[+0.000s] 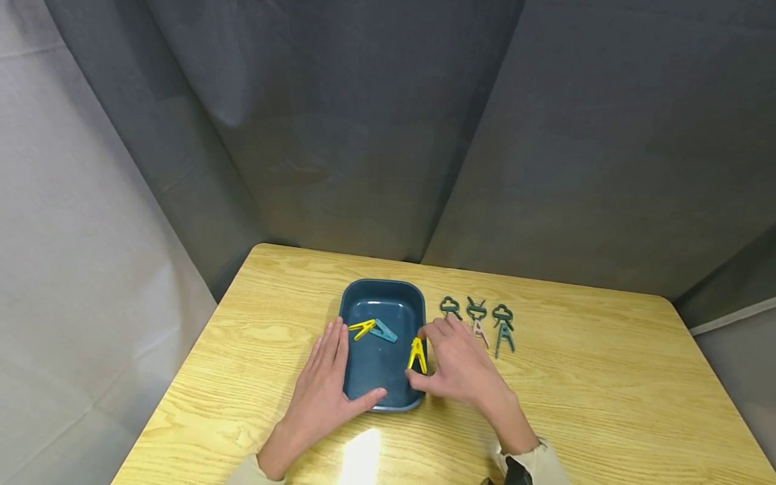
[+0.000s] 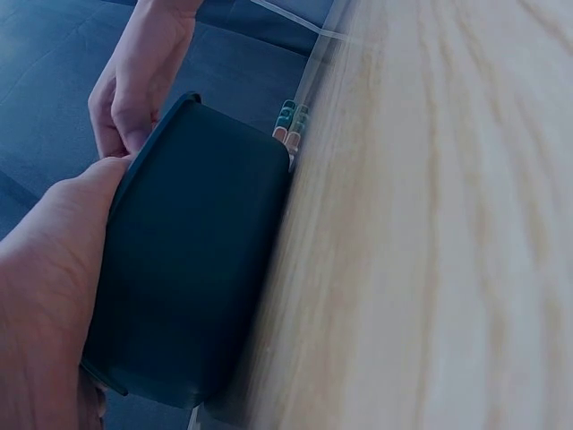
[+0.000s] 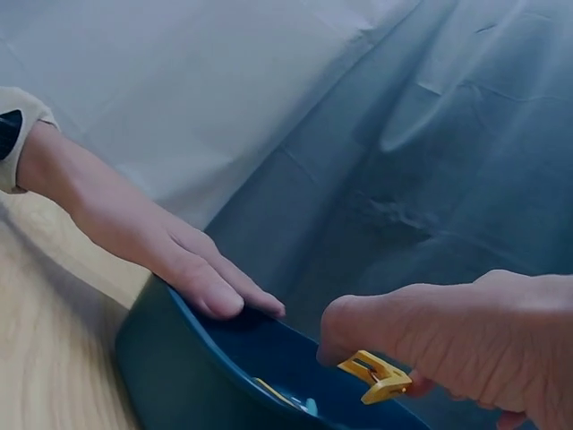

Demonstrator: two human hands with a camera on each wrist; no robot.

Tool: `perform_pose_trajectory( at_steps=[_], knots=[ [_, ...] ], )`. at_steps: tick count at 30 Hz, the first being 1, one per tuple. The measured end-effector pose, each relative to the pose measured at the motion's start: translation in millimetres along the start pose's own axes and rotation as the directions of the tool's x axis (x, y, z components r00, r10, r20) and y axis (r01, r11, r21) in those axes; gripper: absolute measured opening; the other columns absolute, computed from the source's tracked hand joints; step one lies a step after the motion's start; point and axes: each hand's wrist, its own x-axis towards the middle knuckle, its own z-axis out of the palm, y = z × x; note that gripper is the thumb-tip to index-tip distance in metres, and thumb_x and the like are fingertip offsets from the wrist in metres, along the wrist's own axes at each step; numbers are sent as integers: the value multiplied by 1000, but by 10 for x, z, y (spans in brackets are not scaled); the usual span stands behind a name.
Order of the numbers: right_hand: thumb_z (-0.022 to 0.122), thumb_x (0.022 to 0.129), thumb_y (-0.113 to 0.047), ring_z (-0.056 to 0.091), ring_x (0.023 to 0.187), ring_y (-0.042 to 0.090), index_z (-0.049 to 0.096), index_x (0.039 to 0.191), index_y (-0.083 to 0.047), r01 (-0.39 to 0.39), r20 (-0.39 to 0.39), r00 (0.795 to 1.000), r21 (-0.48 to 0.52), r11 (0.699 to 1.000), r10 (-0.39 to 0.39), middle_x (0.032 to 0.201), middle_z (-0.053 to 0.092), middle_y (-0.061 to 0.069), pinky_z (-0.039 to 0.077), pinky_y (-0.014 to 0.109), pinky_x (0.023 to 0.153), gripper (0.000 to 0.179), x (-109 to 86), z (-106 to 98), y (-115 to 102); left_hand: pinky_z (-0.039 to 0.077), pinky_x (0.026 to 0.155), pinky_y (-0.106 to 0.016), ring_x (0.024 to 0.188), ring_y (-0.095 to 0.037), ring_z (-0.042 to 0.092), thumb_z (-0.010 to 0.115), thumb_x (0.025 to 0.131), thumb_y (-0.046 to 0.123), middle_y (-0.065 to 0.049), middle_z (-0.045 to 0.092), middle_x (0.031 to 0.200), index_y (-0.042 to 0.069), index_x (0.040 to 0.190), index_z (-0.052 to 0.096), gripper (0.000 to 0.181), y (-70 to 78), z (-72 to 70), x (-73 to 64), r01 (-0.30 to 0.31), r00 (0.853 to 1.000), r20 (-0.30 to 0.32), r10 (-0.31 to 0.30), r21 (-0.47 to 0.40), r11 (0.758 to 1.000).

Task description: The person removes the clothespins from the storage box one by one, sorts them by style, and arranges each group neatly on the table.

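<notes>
A dark blue plastic tub stands on the table. Along its left rim rests my left hand, fingers straight and thumb stretched across the near rim. My right hand pinches a yellow clothespin between thumb and fingers at the tub's right rim. In the right wrist view, that yellow clothespin hangs over the tub's edge. Inside the tub lie another yellow clothespin and a light blue clothespin, touching each other. The left wrist view shows the tub's outer wall beside my left hand.
Right of the tub, beyond my right hand, lie three clothespins with dark green shaped tops: one partly hidden, a pale pink one and a green one. Grey curtains hang behind the wooden table.
</notes>
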Motion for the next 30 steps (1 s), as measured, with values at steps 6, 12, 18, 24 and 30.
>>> perform_pose_trajectory(
  at_steps=[6,12,18,24,30],
  knots=[
    [83,74,-55,62,116,33,70,111,-8,-23,-18,1000,-2,1000,23,111,71,7,39,57,117,62,-66,-45,157,18,130,-46,162,-23,5,51,82,91,-10,8,176,2,167,15,128,-1,-9,9,-5,1000,-7,5,-3,1000],
    [83,73,-55,61,108,30,69,112,-8,-42,-19,999,-27,999,41,112,72,8,49,50,101,63,-105,-43,298,17,130,-45,162,-24,6,51,82,91,-10,8,176,2,167,14,128,-1,-1,1,-1,1000,-7,1,-9,1000],
    [86,72,-54,61,108,31,70,111,-7,-34,-11,999,-48,998,34,107,71,8,48,51,103,63,-122,12,444,17,130,-45,162,-26,8,50,82,91,-11,9,176,2,166,15,128,7,10,-2,-9,1000,-11,9,0,1000],
    [87,69,-51,61,120,39,71,111,-5,-52,14,998,-70,996,53,116,72,15,43,57,112,65,-139,96,593,18,129,-46,162,-28,9,50,82,91,-11,10,176,2,167,15,128,7,15,-3,-7,1000,-11,7,-2,1000],
    [87,67,-47,60,99,31,71,107,-7,-63,32,997,-85,994,66,100,70,8,49,50,94,58,-148,189,703,17,130,-46,162,-27,9,50,82,91,-11,10,176,2,166,15,128,8,9,0,-3,1000,-9,3,-5,1000]
  ],
)
